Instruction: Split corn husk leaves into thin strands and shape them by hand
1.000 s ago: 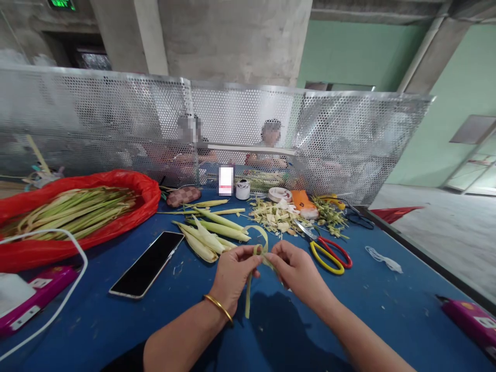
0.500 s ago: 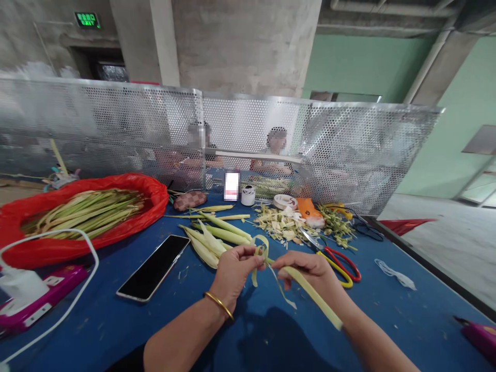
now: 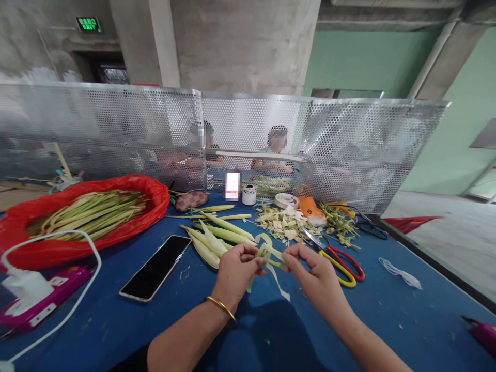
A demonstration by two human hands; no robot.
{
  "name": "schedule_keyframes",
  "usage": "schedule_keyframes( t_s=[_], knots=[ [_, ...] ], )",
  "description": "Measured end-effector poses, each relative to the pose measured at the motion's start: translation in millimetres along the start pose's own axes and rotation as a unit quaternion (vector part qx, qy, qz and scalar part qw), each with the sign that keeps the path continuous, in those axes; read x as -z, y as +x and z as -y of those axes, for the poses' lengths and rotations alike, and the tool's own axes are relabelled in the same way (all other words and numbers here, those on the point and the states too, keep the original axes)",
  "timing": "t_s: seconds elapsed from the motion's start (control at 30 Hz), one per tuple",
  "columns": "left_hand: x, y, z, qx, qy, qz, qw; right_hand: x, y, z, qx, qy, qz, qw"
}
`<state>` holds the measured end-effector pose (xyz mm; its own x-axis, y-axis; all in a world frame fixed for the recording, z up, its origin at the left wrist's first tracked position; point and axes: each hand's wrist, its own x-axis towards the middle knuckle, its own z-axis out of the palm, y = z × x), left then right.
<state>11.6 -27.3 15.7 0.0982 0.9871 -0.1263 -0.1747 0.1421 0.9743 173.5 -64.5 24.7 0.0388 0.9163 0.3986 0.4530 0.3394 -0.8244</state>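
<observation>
Pale green leaf strips (image 3: 275, 252) stretch between my two hands above the blue tabletop, looped and crossed near the left fingertips. My left hand (image 3: 238, 266), with a gold bangle at the wrist, pinches the looped end between thumb and fingers. The other end is pinched by my right hand (image 3: 313, 268), a short way to the right. A thin loose tail (image 3: 279, 287) hangs below. Just beyond my left hand lie husk-like pale green leaves (image 3: 207, 245). Scissors (image 3: 341, 263) with red and yellow handles rest beyond my right hand. How the strips cross under my left fingers is hidden.
A red plastic bag (image 3: 157, 206) of long leaves stands left, near a purple power strip (image 3: 65, 289) with a white cable. A phone (image 3: 155, 268) lies flat. Leaf scraps (image 3: 279, 222), a tape roll (image 3: 287, 200) and a white jar (image 3: 249, 195) sit before a perforated metal screen (image 3: 248, 124); people sit behind it.
My right hand has turned and now pinches the strip near the loop. The long flat strip that lay across my right hand and wrist is now drawn between the hands.
</observation>
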Motion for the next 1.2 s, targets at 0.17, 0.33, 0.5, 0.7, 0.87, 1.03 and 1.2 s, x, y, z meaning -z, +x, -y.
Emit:
schedule_keyframes(
  t_s=[0.17,0.33,0.5,0.7,0.87,1.03,1.2],
  knots=[
    [3.1,2.4,3.0,-0.056,0.076,-0.021,0.995,-1.8,-4.5,4.9,0.011,-0.134,0.003,0.991],
    [3.8,1.1,2.2,-0.064,0.117,-0.029,0.991,-2.0,-3.3,5.5,0.024,-0.176,-0.011,0.984],
    [-1.9,-5.9,4.2,-0.072,0.167,-0.024,0.983,-7.9,-6.1,0.0,0.031,-0.171,-0.013,0.985],
    [-6.8,-19.5,10.3,-0.179,0.317,-0.005,0.931,-14.1,-12.7,-4.8,0.072,-0.198,-0.016,0.977],
    [-1.8,-24.5,12.7,-0.308,0.47,-0.004,0.827,-8.4,-5.7,-5.2,0.031,-0.135,0.035,0.99],
    [1.5,-24.1,14.9,-0.361,0.565,0.006,0.742,-4.1,-0.1,-11.0,-0.035,-0.093,0.07,0.993],
    [-1.1,-24.4,11.6,-0.299,0.569,0.023,0.766,-1.7,0.4,-4.8,-0.004,-0.124,0.068,0.99]
  ],
)
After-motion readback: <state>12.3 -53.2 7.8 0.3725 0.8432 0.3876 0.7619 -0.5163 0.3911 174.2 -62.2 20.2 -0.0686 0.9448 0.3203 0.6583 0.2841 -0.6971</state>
